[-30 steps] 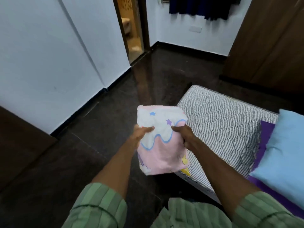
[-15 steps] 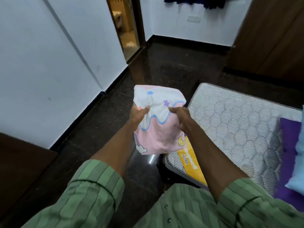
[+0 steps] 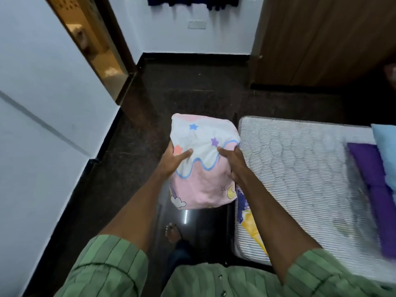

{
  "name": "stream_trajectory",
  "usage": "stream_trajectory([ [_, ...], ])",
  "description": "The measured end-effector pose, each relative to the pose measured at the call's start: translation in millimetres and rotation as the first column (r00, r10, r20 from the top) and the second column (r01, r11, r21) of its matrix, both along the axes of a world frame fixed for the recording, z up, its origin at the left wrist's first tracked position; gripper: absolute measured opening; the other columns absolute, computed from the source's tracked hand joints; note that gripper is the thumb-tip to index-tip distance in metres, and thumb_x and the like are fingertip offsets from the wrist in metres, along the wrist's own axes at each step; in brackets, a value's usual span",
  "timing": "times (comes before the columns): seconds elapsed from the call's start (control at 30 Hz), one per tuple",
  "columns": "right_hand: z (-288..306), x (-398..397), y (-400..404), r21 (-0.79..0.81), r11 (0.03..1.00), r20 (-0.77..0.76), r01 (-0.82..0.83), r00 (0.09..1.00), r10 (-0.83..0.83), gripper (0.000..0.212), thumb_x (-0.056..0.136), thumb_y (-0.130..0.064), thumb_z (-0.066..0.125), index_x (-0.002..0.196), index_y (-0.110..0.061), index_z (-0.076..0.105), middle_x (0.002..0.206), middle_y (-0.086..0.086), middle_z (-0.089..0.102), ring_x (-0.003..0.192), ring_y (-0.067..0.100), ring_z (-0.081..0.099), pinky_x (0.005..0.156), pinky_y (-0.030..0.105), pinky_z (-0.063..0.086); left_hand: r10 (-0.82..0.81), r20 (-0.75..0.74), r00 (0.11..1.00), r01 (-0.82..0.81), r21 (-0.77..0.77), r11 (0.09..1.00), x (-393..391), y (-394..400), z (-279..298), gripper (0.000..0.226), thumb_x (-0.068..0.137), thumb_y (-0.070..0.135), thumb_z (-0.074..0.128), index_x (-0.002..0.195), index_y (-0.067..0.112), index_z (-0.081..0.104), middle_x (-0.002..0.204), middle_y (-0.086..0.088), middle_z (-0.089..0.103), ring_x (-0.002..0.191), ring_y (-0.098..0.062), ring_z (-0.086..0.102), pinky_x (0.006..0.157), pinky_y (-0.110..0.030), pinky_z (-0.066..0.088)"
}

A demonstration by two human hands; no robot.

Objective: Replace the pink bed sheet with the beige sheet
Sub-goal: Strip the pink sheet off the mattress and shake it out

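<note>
To my right I see the bare quilted mattress (image 3: 300, 168), with a purple cloth (image 3: 372, 179) and a light blue pillow (image 3: 385, 144) at its far right side, and a wooden wardrobe (image 3: 321, 39) behind it. To my left is a white wall (image 3: 42, 103) with an open doorway (image 3: 94, 50). My left hand (image 3: 173, 161) and right hand (image 3: 233, 161) each grip a side of the folded pink sheet (image 3: 203, 163), thumbs on top, fingers curled beneath. The bundle hangs in the air above the dark floor (image 3: 182, 86), just beside the mattress's near corner. A bare foot (image 3: 173, 232) shows below it. Open floor runs ahead between wall and bed.
</note>
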State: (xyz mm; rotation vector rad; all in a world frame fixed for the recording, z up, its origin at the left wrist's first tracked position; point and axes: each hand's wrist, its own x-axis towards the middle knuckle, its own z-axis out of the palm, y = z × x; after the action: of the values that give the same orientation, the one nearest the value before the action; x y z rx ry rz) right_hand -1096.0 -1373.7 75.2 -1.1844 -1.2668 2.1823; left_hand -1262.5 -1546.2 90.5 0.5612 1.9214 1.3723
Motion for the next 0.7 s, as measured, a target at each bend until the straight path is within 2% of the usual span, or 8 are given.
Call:
stream_trajectory([
  [0.1, 7, -55, 3, -0.011, 0.996, 0.005, 0.084, 0.996, -0.084, 0.051, 0.076, -0.025, 0.087, 0.121, -0.010, 0.069, 0.113, 0.006, 0.077, 0.103, 0.027, 0.074, 0.095, 0.050, 0.058, -0.021, 0.030, 0.999, 0.020, 0.054, 0.998, -59, 19, 8, 0.068, 0.088, 0.027, 0.082, 0.146, 0.025, 0.047, 0.130, 0.014, 0.068, 0.115, -0.005, 0.068, 0.099, -0.030, 0.056],
  [0.2, 19, -112, 5, -0.033, 0.985, 0.023, 0.169, 0.985, -0.169, 0.045, 0.083, -0.019, 0.083, 0.123, -0.008, 0.067, 0.111, 0.007, 0.077, 0.101, 0.027, 0.075, 0.092, 0.050, 0.059, -0.067, 0.028, 0.997, 0.067, 0.030, 0.997, -123, 37, 15, 0.065, 0.088, 0.027, 0.082, 0.144, 0.025, 0.049, 0.129, 0.015, 0.067, 0.111, -0.004, 0.069, 0.096, -0.027, 0.056],
  [0.33, 29, -173, 23, -0.031, 0.976, -0.007, 0.218, 0.976, -0.218, 0.042, 0.083, -0.019, 0.082, 0.122, -0.009, 0.068, 0.113, 0.008, 0.077, 0.105, 0.029, 0.074, 0.095, 0.052, 0.057, -0.138, -0.022, 0.990, 0.138, 0.011, 0.990, -199, 75, 23, 0.068, 0.089, 0.024, 0.081, 0.147, 0.021, 0.046, 0.135, 0.007, 0.064, 0.113, -0.002, 0.066, 0.095, -0.022, 0.056],
  [0.47, 43, -214, 58, -0.026, 0.949, -0.029, 0.314, 0.949, -0.314, 0.033, 0.089, -0.013, 0.077, 0.121, -0.009, 0.068, 0.109, 0.005, 0.078, 0.100, 0.025, 0.075, 0.087, 0.042, 0.061, -0.215, -0.043, 0.976, 0.216, 0.018, 0.976, -254, 136, 29, 0.067, 0.089, 0.021, 0.080, 0.147, 0.019, 0.046, 0.131, 0.007, 0.065, 0.105, 0.004, 0.065, 0.080, -0.010, 0.054],
  [0.6, 51, -242, 119, -0.020, 0.905, -0.038, 0.426, 0.904, -0.426, 0.029, 0.090, -0.012, 0.076, 0.118, -0.010, 0.069, 0.106, 0.002, 0.079, 0.095, 0.020, 0.076, 0.072, 0.030, 0.061, -0.335, -0.060, 0.940, 0.336, 0.024, 0.941, -295, 218, 31, 0.071, 0.086, 0.036, 0.083, 0.146, 0.027, 0.046, 0.131, 0.015, 0.065, 0.111, -0.002, 0.067, 0.093, -0.024, 0.057],
  [0.7, 50, -265, 181, -0.010, 0.878, -0.016, 0.479, 0.877, -0.479, 0.030, 0.089, -0.015, 0.077, 0.118, -0.011, 0.069, 0.108, 0.002, 0.078, 0.095, 0.020, 0.076, 0.074, 0.031, 0.061, -0.381, -0.097, 0.919, 0.385, 0.031, 0.922, -322, 290, 33, 0.072, 0.086, 0.038, 0.082, 0.147, 0.029, 0.045, 0.132, 0.016, 0.065, 0.113, -0.001, 0.066, 0.095, -0.025, 0.055],
])
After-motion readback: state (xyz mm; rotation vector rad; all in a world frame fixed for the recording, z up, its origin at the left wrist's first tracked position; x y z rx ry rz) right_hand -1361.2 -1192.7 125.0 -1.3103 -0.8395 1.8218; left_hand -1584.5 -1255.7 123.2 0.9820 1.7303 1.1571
